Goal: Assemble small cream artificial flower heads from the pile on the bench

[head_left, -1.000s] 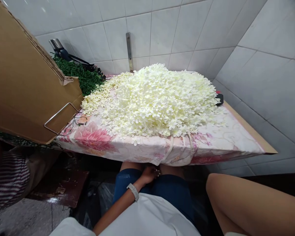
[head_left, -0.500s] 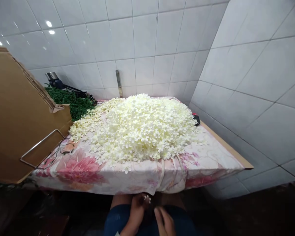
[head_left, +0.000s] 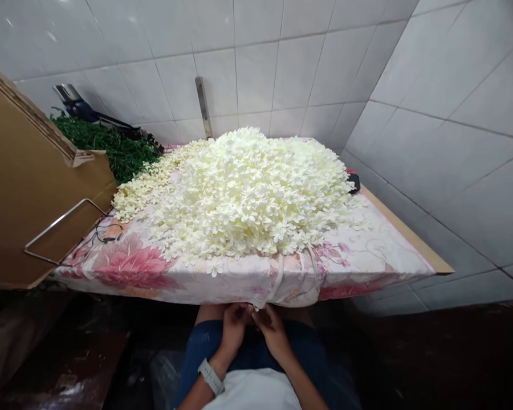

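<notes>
Pale tiled walls [head_left: 256,74] rise behind a high heap of white flowers [head_left: 256,193] and to its right. Beneath the heap spreads a worktop [head_left: 376,250] dressed in a pink-and-white floral cloth [head_left: 231,285], with a strip of brown board showing to the right of the blossoms. The heap itself fills the middle of the worktop, thinning toward its front.

To the heap's left stands a brown cardboard box [head_left: 38,199], cut off by the edge of view. In front of the heap and lower down, a person in blue shorts [head_left: 200,353] sits with both hands over the lap. A tangle of green strands [head_left: 111,142] lies to the heap's rear left, and smaller cream blossoms [head_left: 141,196] border it on the same side.

The left hand [head_left: 235,320], a pale watch [head_left: 211,377] at its wrist, and the right hand [head_left: 270,324] come together below the heap's front. Each grip is narrow, fingertips drawn close to the other hand's; whether either holds anything is too small to tell. A black object [head_left: 354,183] juts out at the heap's right. A lone white flower [head_left: 214,269] lies just before the heap, at the cloth's front edge.
</notes>
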Action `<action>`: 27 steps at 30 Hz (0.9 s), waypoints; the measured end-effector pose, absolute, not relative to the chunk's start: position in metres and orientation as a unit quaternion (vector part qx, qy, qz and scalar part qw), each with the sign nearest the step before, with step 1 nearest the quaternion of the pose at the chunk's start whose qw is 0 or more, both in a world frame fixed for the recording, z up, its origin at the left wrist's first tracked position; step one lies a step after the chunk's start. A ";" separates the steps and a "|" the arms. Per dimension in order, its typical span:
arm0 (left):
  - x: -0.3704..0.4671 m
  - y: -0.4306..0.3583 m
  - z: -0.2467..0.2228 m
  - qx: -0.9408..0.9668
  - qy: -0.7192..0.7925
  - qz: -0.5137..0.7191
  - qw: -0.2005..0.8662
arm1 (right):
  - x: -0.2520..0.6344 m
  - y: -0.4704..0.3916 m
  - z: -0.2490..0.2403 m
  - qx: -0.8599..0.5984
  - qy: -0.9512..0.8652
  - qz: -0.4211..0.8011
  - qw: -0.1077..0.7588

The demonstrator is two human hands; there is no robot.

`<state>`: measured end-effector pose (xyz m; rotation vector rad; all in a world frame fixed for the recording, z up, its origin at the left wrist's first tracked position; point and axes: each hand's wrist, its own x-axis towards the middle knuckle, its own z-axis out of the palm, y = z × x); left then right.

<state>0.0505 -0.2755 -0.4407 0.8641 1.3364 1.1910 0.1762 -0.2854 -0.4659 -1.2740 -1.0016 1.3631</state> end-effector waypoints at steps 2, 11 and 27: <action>0.051 -0.273 -0.439 0.371 0.569 0.497 0.539 | 0.179 -0.285 -0.467 -0.532 -0.391 0.565 0.495; 0.052 -0.270 -0.442 0.415 0.603 0.446 0.515 | 0.180 -0.284 -0.487 -0.534 -0.346 0.584 0.504; 0.046 -0.268 -0.445 0.394 0.564 0.391 0.612 | 0.193 -0.286 -0.490 -0.502 -0.395 0.624 0.449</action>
